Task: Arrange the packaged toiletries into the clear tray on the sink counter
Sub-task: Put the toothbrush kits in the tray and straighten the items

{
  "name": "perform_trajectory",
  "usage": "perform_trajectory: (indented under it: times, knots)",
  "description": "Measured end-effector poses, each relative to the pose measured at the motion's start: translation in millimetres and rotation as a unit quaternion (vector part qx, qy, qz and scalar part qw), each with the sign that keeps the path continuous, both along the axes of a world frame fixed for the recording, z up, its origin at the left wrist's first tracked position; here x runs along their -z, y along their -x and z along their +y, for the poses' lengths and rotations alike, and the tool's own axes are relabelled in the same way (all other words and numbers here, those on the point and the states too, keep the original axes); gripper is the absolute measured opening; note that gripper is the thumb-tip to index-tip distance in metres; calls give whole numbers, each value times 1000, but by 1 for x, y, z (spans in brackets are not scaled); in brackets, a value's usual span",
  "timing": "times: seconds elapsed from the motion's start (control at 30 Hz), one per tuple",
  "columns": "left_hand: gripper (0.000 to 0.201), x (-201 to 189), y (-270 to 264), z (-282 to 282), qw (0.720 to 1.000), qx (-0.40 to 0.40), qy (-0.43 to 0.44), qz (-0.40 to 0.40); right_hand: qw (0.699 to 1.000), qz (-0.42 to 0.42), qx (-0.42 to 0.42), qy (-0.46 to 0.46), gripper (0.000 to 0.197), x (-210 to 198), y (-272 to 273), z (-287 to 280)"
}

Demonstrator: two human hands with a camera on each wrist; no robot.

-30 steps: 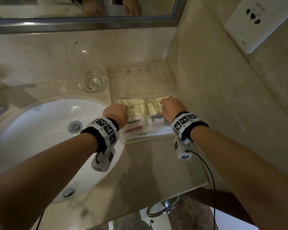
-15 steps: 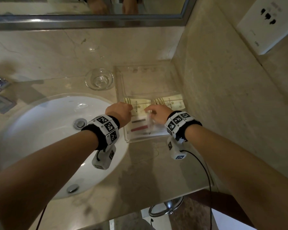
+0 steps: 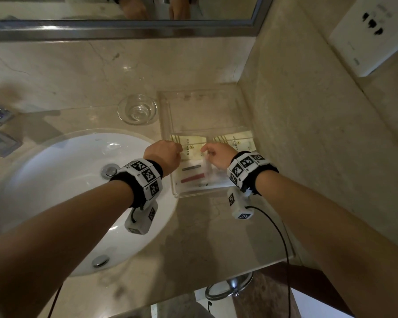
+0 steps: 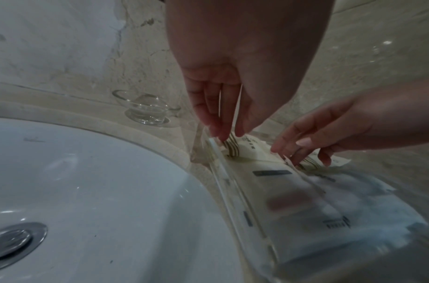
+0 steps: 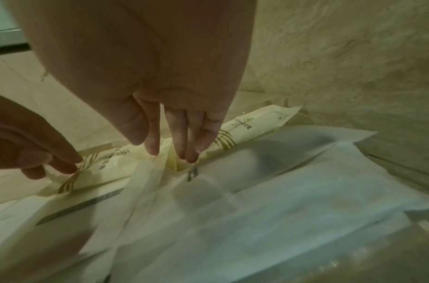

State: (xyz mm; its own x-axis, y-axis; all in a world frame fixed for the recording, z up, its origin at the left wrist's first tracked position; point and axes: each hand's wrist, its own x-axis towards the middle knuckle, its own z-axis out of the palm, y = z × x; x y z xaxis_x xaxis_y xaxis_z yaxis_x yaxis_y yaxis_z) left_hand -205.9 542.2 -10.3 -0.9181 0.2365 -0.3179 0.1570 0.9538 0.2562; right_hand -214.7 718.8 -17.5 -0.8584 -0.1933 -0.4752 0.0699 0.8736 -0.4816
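Note:
A clear tray (image 3: 205, 111) stands in the back right corner of the sink counter. Two cream packets lie side by side across its middle, the left one (image 3: 193, 146) and the right one (image 3: 238, 141). In front of them lie translucent white packets (image 3: 193, 177) with a dark and a red item inside. My left hand (image 3: 170, 154) points its straight fingers (image 4: 217, 132) down onto the left end of the left cream packet (image 4: 247, 147). My right hand (image 3: 214, 154) sets straight fingertips (image 5: 184, 155) on the gap between the cream packets, at the white packet's (image 5: 281, 172) edge.
A small glass dish (image 3: 137, 109) sits left of the tray. The white basin (image 3: 55, 180) with its drain (image 3: 110, 171) fills the left. A marble wall (image 3: 308, 134) with a socket plate (image 3: 372, 35) closes the right side, and a mirror (image 3: 124, 10) hangs behind.
My right hand has moved left, from the right cream packet to the gap between the two packets. My left hand has stayed at the left packet's end.

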Motion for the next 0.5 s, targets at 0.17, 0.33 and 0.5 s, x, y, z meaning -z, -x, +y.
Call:
perform_trajectory:
  times: [0.17,0.33,0.5]
  knots:
    - [32,-6,3,7,999,13,-28,24,994,78,61,-43,27,-13,2,21]
    - [31,-5,0,33,987,49,-150,-10,975,97,161,-121,27,-18,3,54]
    - [33,1,7,69,986,72,-112,-101,983,58,136,-107,40,-8,-4,73]
